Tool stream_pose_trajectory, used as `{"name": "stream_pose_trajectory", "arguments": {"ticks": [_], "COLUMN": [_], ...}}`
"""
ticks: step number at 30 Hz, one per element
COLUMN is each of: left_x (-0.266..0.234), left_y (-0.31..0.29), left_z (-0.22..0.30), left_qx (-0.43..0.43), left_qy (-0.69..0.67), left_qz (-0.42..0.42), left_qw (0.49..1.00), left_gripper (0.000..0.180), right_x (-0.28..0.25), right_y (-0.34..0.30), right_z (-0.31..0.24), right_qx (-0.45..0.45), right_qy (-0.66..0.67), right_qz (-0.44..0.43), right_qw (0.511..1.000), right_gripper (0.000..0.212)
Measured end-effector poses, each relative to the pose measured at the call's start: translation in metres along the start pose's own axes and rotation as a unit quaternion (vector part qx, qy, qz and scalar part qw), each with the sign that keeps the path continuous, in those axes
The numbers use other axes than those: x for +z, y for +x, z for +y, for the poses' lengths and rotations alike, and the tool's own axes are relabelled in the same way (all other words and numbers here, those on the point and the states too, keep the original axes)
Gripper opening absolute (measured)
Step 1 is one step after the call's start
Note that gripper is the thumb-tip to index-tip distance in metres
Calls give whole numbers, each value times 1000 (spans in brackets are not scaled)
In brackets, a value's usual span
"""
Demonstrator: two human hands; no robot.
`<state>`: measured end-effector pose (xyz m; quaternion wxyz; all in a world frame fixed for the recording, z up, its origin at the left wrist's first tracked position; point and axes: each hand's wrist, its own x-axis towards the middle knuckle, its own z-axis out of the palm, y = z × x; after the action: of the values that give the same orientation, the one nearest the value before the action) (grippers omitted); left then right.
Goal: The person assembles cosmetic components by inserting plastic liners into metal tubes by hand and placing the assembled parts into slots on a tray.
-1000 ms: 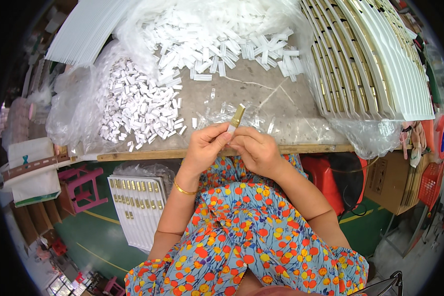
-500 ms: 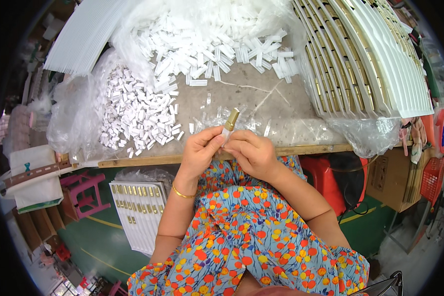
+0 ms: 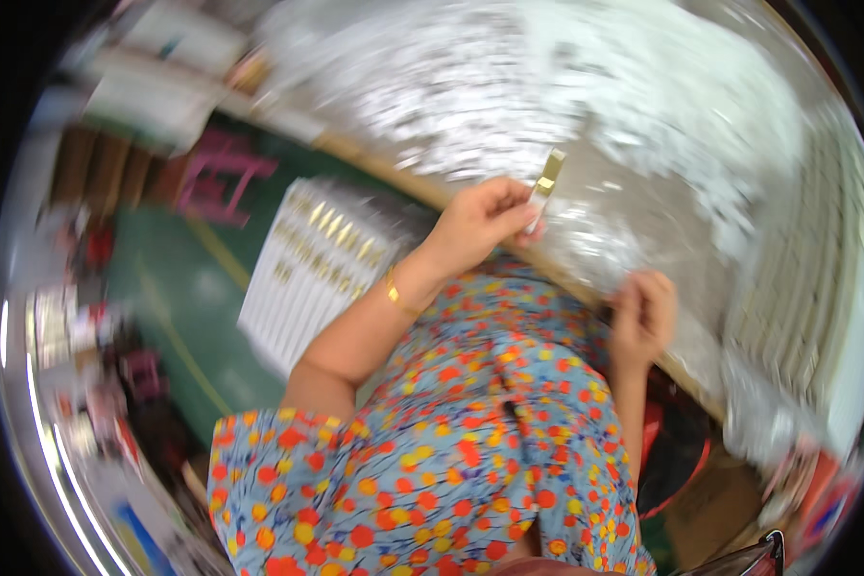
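Observation:
My left hand (image 3: 485,221) is closed in a pinch at the near edge of the table, a gold bracelet on its wrist. Between thumb and fingers stands a small shiny gold piece with a white lower end (image 3: 549,175), tilted up and to the right; its exact kind is unclear. My right hand (image 3: 645,312) is apart from it, over the table edge to the right. Its fingers are curled and blurred, so whether they hold anything does not show. Closest to both hands on the tabletop is a patch of clear plastic bits (image 3: 590,240).
Blurred heaps of small white pieces (image 3: 442,106) cover the far table (image 3: 634,192). Stacked trays (image 3: 787,269) stand at the right, near a clear bag (image 3: 763,403). Below the table on the left are a white tray with gold pieces (image 3: 302,288) and a pink stool (image 3: 226,173).
The view has swung left and is blurred. My hands have separated: the left keeps the gold piece, and the right has come off it and moved away to the right.

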<state>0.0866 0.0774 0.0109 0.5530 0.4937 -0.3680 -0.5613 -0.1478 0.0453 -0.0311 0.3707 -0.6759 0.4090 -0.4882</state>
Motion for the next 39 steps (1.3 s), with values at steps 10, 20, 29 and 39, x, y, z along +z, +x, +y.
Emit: {"name": "stream_pose_trajectory", "arguments": {"ticks": [10, 20, 29, 39], "left_x": [-333, -383, -380, -394], "left_y": [-261, -307, -294, -320], "left_z": [-78, -113, -153, -173], "left_qx": [-85, -179, -101, -166], "left_qy": [469, 713, 715, 704], "left_qz": [616, 468, 417, 441], "left_qw": [627, 491, 552, 531], "left_gripper": [20, 12, 28, 46], "right_x": [7, 17, 4, 34], "right_y": [4, 6, 9, 56], "right_z": [-9, -9, -14, -38], "right_qx": [15, -14, 2, -43], "right_qy": [-5, -92, -138, -110], "right_qz": [-54, -98, -101, -181], "right_qw": [998, 991, 985, 976], "right_gripper": [10, 8, 7, 6]}}
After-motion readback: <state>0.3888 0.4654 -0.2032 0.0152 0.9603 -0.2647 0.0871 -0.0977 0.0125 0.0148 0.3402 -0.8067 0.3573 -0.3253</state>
